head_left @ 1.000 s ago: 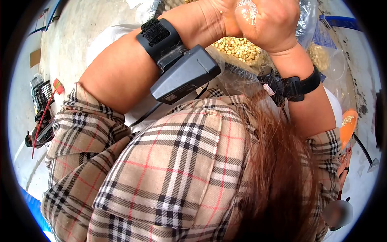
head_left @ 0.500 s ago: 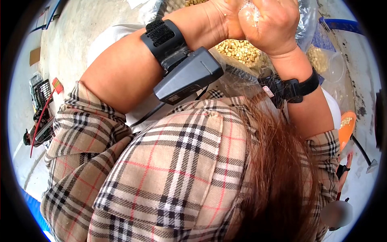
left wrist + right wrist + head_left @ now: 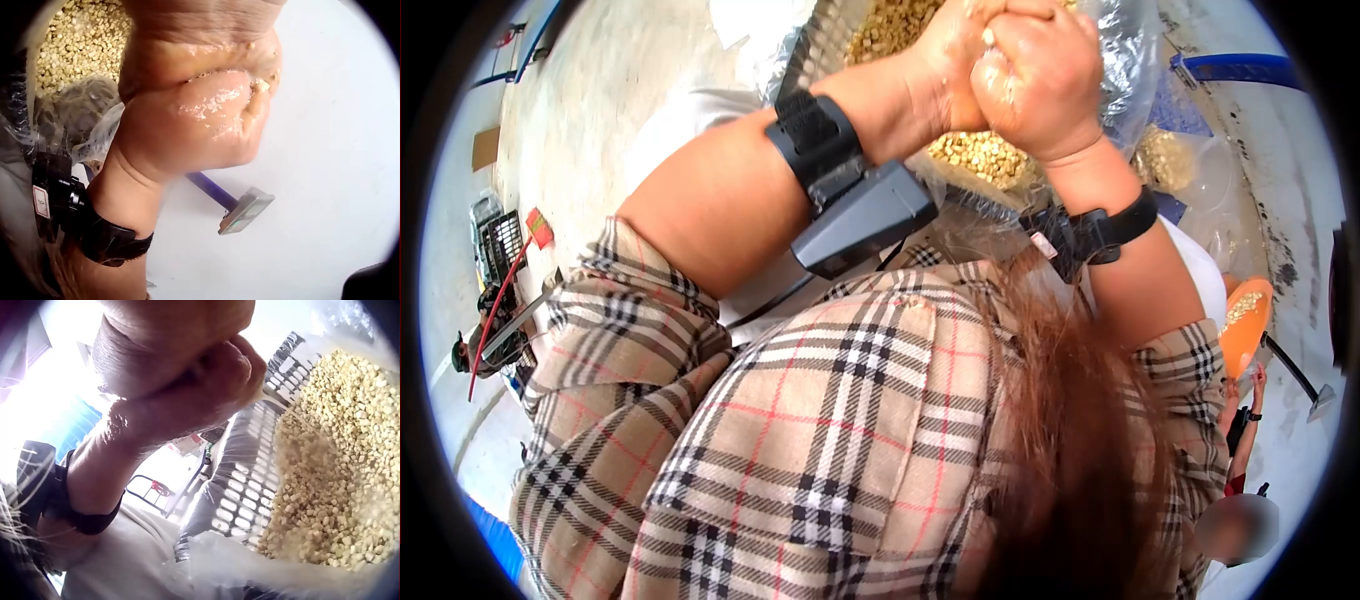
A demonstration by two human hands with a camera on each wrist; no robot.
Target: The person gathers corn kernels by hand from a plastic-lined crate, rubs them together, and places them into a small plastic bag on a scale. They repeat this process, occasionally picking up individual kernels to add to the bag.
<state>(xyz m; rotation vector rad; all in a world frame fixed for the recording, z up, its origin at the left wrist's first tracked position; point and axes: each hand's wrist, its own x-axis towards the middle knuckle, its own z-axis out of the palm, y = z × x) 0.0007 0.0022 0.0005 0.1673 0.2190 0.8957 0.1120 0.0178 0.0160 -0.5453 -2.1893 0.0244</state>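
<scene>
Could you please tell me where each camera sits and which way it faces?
Head: worn on the head, looking forward and down over the plaid shirt at left hand and right hand.
Left wrist: worn there, facing both hands; right arm shows.
Right wrist: worn there, facing both hands, kernels and a crate; left arm shows.
Wrist views share hands and kernels.

Bare floor [image 3: 590, 110] and slotted crate [image 3: 245, 478] suggest a workshop.

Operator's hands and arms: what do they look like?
Rolled plaid sleeves, beige with black, white and red; bare forearms. Left hand and right hand ungloved. Black strap on each wrist: the left carries a tapered dark grey box, black cable nearby; the right, a black unit with a white label.
</scene>
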